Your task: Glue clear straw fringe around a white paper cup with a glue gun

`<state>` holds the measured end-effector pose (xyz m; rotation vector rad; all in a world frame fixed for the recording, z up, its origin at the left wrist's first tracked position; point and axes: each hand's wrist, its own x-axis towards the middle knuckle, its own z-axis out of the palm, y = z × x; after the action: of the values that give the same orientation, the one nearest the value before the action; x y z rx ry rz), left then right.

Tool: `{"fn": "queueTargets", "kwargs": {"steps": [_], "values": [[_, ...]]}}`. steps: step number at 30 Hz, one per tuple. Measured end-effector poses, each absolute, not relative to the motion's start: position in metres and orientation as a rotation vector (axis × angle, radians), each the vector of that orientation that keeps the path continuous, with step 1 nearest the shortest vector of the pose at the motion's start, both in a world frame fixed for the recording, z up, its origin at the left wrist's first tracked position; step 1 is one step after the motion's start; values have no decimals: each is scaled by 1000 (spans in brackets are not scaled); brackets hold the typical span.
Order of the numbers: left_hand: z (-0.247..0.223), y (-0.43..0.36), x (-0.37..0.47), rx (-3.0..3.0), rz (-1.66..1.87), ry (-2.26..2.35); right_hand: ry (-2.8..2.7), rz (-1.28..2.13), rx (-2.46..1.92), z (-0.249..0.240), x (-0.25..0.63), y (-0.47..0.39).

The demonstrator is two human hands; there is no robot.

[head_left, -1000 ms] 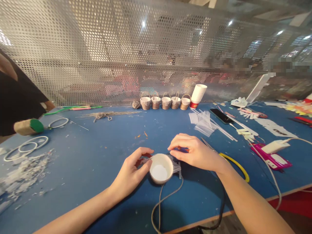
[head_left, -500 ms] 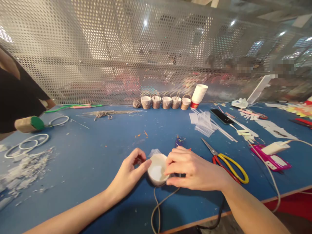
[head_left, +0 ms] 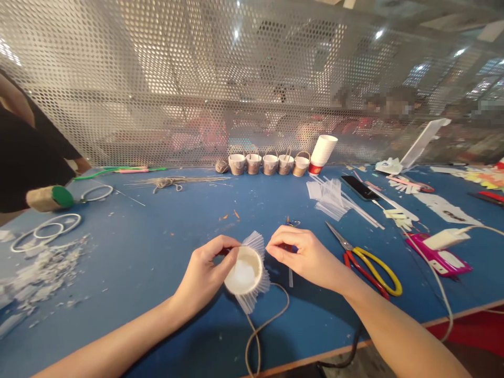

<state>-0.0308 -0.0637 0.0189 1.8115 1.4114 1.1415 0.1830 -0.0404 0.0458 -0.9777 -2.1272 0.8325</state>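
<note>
A small white paper cup [head_left: 243, 270] stands on the blue table, its open mouth facing me. Translucent ribbed strips [head_left: 258, 286] fan outward around its right and lower side. My left hand [head_left: 210, 270] grips the cup's left rim between thumb and fingers. Just right of the cup, my right hand [head_left: 301, 252] is closed in a pinch near the strips' upper tips; whatever is between its fingertips is too small to make out. A thin grey-brown cord [head_left: 255, 336] loops from beneath the cup toward the table's front edge. A dark blue object partly shows behind my right hand.
Red-and-yellow-handled pliers [head_left: 368, 268] lie right of my right hand. Beyond them are a pink power strip [head_left: 437, 254], a phone [head_left: 359, 187] and clear strips [head_left: 331, 197]. Several small handled cups [head_left: 270, 164] line the back beside stacked paper cups [head_left: 323, 152]. Paper scraps [head_left: 47, 273] lie left.
My right hand has come off the cup, moving up and right into a pinch. The cup has shifted slightly left, and strips that were hidden now spread out around it.
</note>
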Motion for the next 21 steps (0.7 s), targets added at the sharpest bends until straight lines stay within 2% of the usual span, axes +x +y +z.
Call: {"fn": "queueTargets", "kwargs": {"steps": [4, 9, 14, 17, 21], "values": [[14, -59, -32, 1854, 1196, 1432, -2117, 747, -1014, 34, 170, -48], [13, -57, -29, 1582, 1204, 1391, -2128, 485, -1117, 20, 162, -50], [13, -47, -32, 1359, 1174, 1297, -2081, 374, -1128, 17, 163, -44], [11, -39, -38, 1463, 1028, 1214, -2055, 374, -1119, 17, 164, -41], [9, -32, -43, 1744, 1048, 1079, -2065, 417, -1039, 16, 163, -44]]}}
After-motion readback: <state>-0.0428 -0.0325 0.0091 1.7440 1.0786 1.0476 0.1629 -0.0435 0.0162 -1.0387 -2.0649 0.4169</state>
